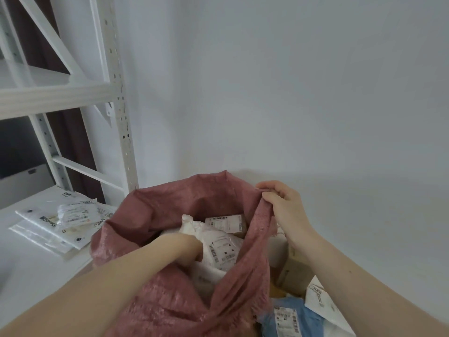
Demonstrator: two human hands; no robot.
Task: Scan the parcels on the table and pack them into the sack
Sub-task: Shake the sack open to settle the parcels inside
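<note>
Pink woven sack (170,300) stands open at the table's (29,263) right edge. Right hand (281,203) pinches its rim; left hand (187,249) reaches inside among white parcels (218,246), grip not discernible. Flat parcels (60,222) lie at the table's far edge.

One pink woven sack (170,300). Three labelled parcels show inside it (223,249). One stack of flat plastic mailers (60,227) on the table; their number cannot be told. Two hands.
</note>
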